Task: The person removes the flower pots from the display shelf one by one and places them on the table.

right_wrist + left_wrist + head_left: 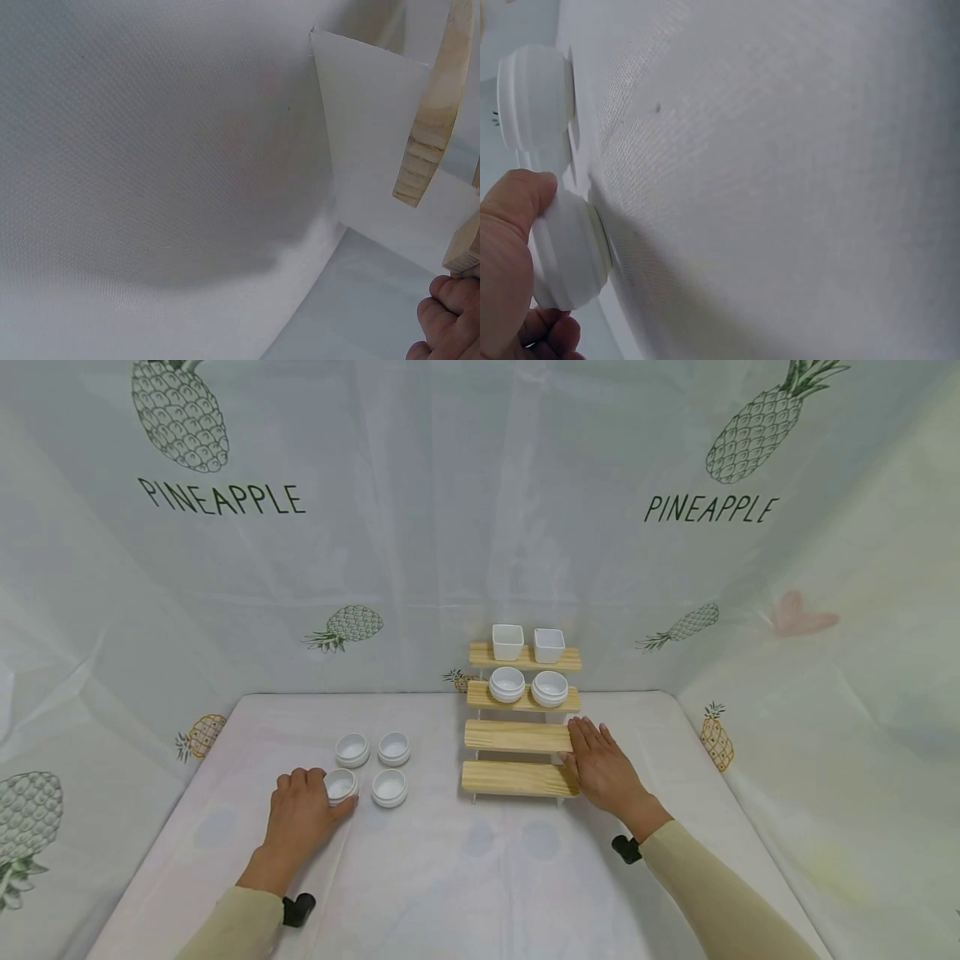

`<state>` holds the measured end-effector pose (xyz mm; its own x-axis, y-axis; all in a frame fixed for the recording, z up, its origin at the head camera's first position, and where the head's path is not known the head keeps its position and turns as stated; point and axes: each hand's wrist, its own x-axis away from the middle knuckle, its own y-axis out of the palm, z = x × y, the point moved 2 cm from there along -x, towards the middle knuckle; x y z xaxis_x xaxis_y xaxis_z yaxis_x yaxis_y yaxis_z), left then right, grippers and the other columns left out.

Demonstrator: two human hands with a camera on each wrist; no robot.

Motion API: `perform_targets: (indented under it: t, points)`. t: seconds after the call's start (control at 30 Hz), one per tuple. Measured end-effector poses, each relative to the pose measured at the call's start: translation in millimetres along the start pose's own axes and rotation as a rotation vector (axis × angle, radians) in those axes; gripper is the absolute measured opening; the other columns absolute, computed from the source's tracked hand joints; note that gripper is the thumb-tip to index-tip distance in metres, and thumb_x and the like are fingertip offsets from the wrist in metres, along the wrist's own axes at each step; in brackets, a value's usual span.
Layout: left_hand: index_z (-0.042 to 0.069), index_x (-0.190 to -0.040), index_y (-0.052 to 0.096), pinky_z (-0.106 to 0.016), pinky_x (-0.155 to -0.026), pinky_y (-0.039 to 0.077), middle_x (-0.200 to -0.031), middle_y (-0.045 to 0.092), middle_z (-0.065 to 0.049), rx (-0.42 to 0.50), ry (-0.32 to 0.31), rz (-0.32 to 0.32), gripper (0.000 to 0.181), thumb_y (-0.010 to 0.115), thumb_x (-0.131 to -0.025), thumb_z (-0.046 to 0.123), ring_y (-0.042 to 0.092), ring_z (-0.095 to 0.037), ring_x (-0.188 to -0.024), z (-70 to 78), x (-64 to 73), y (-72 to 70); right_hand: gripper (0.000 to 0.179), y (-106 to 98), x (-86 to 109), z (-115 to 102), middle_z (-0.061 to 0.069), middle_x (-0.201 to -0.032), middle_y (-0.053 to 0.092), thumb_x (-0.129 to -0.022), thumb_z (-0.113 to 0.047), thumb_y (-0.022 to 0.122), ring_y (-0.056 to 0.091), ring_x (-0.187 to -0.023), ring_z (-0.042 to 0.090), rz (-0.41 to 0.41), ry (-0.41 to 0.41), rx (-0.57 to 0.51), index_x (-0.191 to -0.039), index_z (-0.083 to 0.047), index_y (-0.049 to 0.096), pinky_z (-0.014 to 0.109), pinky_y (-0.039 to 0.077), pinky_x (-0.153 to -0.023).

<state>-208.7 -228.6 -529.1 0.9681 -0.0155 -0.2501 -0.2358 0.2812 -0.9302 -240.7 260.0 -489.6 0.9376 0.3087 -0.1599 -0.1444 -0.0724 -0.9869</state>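
In the head view, my left hand [303,810] grips a small round white ramekin [341,785] on the table, thumb on its near side. The left wrist view shows this ramekin [568,251] between thumb and fingers, its base close to the cloth. Three matching ramekins [390,787] stand just beside it. My right hand [603,772] rests, fingers extended, against the right end of a tiered wooden stand [517,737]. The wood's end [461,251] meets the fingers in the right wrist view. Two round white bowls [507,685] and two square white bowls [507,642] occupy its upper shelves.
A pale cloth covers the table [450,885]. A pineapple-printed curtain [465,527] hangs behind and around it, close behind the stand. White side supports [375,112] hold up the wooden shelves. The stand's two lower shelves are bare wood.
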Motion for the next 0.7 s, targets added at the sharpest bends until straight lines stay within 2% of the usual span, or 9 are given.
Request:
perform_targets:
  t: [0.7]
  points:
    - [-0.017,-0.116,0.056,-0.057,-0.078,0.043,-0.102,0.055,-0.033,0.004,0.005,-0.001,0.074,0.086,-0.084,0.042,0.048,-0.047,-0.095,1.1,0.6,-1.4,0.068,-1.2,0.4,-1.3,0.027,-0.166,0.035,-0.113,-0.037,0.045,0.031,-0.157,0.042,-0.002,0.005,0.002,-0.161,0.009,0.029,0.055,0.021,-0.129]
